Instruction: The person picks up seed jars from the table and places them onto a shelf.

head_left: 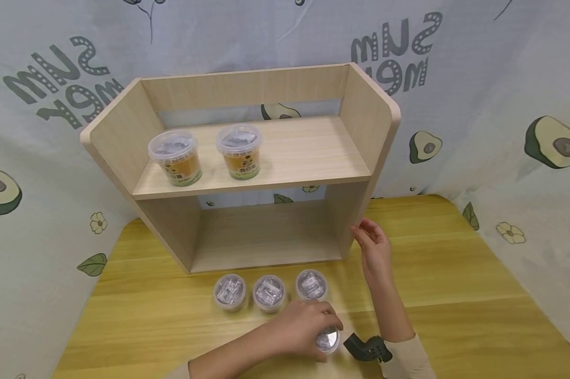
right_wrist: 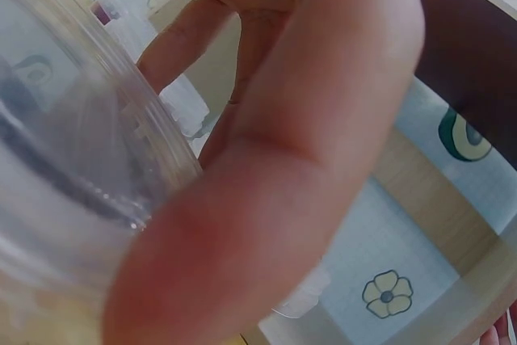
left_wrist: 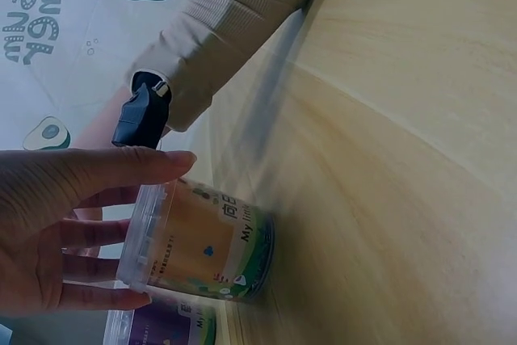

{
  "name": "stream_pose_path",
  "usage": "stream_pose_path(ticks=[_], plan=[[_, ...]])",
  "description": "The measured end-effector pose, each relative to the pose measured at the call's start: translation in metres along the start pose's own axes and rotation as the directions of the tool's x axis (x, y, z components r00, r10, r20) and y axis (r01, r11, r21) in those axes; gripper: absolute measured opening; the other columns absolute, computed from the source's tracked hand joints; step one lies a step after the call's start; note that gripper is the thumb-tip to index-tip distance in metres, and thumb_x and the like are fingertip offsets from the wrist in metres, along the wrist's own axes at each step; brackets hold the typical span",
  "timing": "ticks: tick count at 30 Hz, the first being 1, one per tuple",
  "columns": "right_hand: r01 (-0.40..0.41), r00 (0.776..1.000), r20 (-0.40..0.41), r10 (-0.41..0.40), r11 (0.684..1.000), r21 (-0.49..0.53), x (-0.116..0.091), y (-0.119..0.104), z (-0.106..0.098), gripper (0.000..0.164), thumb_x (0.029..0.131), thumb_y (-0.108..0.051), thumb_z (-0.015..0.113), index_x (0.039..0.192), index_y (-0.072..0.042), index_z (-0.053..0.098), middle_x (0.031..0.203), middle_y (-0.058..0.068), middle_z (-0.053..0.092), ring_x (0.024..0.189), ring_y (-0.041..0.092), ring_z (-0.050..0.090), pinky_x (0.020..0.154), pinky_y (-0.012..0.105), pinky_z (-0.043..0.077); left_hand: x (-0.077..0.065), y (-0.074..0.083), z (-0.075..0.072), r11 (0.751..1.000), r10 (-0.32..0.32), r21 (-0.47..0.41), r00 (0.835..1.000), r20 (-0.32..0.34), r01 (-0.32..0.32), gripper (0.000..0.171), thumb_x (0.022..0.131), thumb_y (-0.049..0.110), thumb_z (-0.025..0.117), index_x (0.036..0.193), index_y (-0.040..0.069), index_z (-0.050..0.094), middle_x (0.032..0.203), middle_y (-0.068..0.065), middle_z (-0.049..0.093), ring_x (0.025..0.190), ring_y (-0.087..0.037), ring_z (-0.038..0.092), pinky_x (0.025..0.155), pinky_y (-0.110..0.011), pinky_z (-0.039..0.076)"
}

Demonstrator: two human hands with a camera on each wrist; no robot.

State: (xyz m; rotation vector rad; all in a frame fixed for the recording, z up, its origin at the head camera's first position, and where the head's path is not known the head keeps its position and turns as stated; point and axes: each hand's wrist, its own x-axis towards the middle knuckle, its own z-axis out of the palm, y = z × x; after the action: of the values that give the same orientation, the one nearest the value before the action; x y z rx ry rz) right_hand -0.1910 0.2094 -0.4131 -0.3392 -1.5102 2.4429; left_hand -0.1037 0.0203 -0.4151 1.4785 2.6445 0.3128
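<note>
My left hand holds a clear lidded plastic cup near the table's front, thumb and fingers round its lid. In the left wrist view this cup shows an orange and green label. The right wrist view has the same hand's finger and the cup's lid close to the lens, partly blurred. My right hand touches the right side panel of a wooden shelf near its front edge. Its fingertips show only at the right wrist view's lower right corner.
Three lidded cups, a left one, a middle one and a right one, stand before the shelf. Two orange-labelled cups stand on the upper board. A black wrist mount sits on my right arm.
</note>
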Motion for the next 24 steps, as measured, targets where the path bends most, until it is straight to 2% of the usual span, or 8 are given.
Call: stream_pose_path(ticks=[11,19,24], plan=[[-0.008,1.000,-0.001,0.008,1.000,0.023,-0.003,-0.003,0.002,0.019,0.086,0.004,0.059,0.090,-0.015,0.060,0.093,-0.004,0.058,0.088,0.006,0.058,0.082,0.016,0.046,-0.002,-0.002,-0.007,0.999,0.032,-0.031,0.999,0.027,-0.031,0.053,0.062,0.046,0.081,0.109,0.030,0.064,0.104,0.015,0.059,0.093,0.002,0.054,0.066,-0.012,0.041],[-0.016,1.000,0.003,0.016,1.000,0.006,-0.004,-0.004,0.002,0.019,0.087,0.004,0.056,0.091,-0.015,0.059,0.093,-0.004,0.057,0.088,0.007,0.057,0.083,0.016,0.046,-0.003,-0.001,-0.036,0.997,0.078,0.018,0.995,0.056,-0.079,0.052,0.065,0.051,0.077,0.111,0.032,0.063,0.106,0.016,0.058,0.093,0.003,0.053,0.063,-0.011,0.041],[-0.013,1.000,0.006,0.012,1.000,0.002,-0.004,-0.004,0.002,0.019,0.087,0.003,0.057,0.091,-0.015,0.059,0.093,-0.004,0.057,0.088,0.007,0.057,0.083,0.016,0.046,-0.005,-0.004,-0.050,0.994,0.109,0.018,0.992,0.069,-0.110,0.052,0.067,0.051,0.076,0.113,0.030,0.063,0.109,0.014,0.058,0.096,0.001,0.055,0.068,-0.011,0.043]])
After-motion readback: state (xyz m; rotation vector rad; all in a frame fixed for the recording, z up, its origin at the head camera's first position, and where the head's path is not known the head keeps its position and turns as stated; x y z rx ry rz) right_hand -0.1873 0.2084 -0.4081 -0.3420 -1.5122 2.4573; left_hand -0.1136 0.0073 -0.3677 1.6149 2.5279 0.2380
